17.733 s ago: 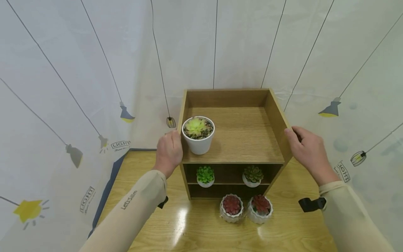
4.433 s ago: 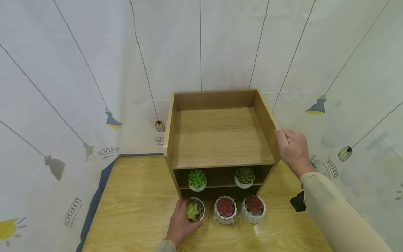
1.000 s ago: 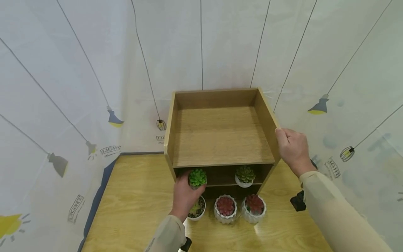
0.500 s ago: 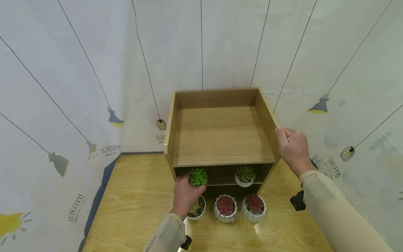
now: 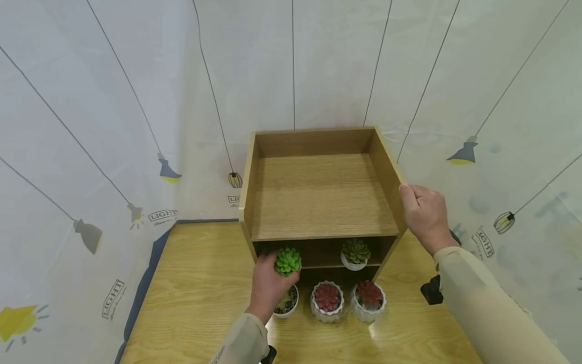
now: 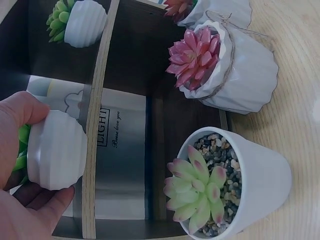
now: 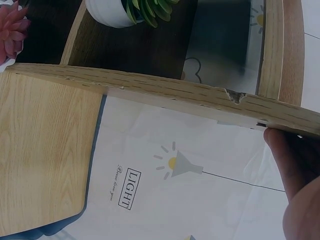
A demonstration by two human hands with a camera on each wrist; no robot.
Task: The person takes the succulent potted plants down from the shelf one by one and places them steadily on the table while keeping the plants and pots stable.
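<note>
My left hand grips a bright green potted succulent, thumb and fingers around its white ribbed pot at the front of the middle shelf. My right hand holds the upper edge of the right side panel of a wooden shelf unit. On the table before the unit stands a pale green succulent in a smooth white pot, partly hidden by my left hand in the head view. Beside it are two red succulents in white fluted pots.
A darker green succulent sits at the right of the middle shelf. The wooden table meets a lamp-printed sheet behind and at both sides. The red succulents stand close to the unit's lower front.
My left hand let go of the unit's left side, brought the pale green succulent from the top to the table, then took hold of the bright green one. My right hand kept its grip.
</note>
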